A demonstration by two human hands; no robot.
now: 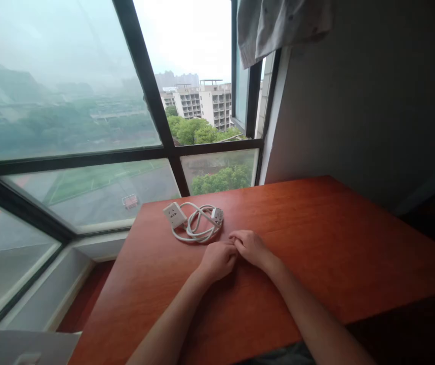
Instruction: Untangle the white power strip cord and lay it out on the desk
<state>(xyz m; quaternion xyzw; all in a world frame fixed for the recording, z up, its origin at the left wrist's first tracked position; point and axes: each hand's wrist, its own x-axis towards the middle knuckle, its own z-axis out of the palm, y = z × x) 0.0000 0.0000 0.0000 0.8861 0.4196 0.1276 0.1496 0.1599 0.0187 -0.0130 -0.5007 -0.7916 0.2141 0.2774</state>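
Observation:
My left hand (218,260) lies on the reddish-brown wooden table with its fingers curled in, closed. Against it rests my right hand (251,248), also closed, its bent fingers touching the left hand's thumb side. Nothing shows in either hand, though the undersides are hidden. Just beyond them is a white extension cord (198,236), its cable looped into a loose coil. Its square socket block (174,215) sits to the left of the coil, and a rounded white plug end (217,215) lies at the right. Both hands are apart from the cord.
The table (301,218) reaches a dark-framed window (166,126) at its far side. One window panel stands open, with a hanging curtain (278,25) above. A grey wall (339,111) rises at the right. A low ledge (61,274) runs along the left.

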